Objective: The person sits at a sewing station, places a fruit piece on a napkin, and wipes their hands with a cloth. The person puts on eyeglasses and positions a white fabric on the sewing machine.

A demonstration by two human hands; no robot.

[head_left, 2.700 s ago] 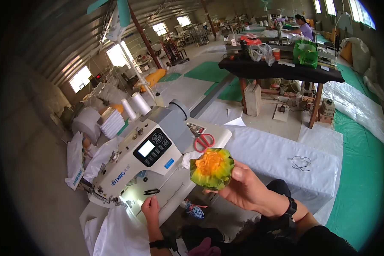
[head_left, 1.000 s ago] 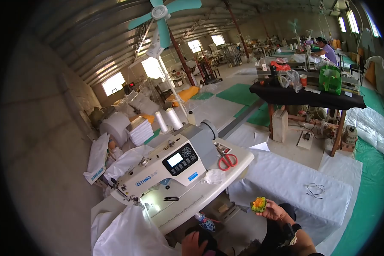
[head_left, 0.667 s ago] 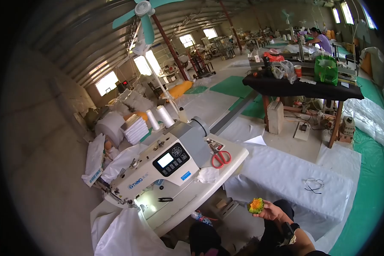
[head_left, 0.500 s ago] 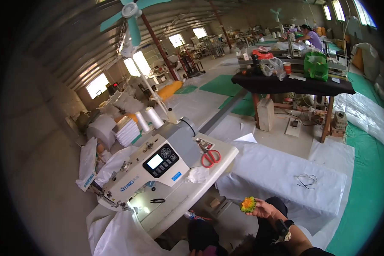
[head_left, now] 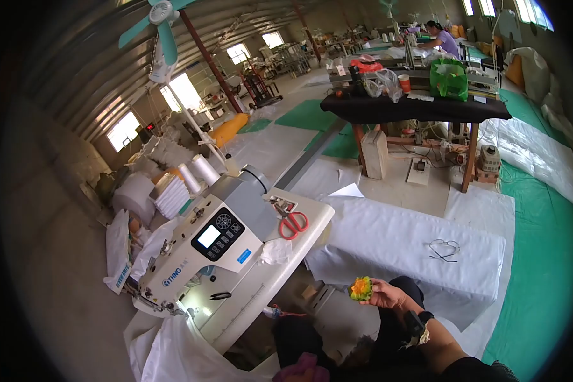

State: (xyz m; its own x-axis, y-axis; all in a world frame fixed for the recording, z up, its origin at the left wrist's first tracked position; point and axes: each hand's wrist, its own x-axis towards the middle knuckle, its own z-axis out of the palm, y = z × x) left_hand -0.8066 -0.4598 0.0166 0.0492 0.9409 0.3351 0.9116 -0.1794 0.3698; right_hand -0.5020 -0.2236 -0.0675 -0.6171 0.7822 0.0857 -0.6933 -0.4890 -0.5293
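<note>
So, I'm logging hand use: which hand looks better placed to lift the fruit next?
Probably the right hand: it holds the fruit by its green rind, out in front of the body and beyond the table edge. The left hand can't be clearly made out.

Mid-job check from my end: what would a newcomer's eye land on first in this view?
Probably the white-and-grey sewing machine, left of centre, with its lit screen. Next, the orange-and-green piece of produce in the right hand, low and right of centre. Then the red-handled scissors on the tabletop beside the machine.
</note>
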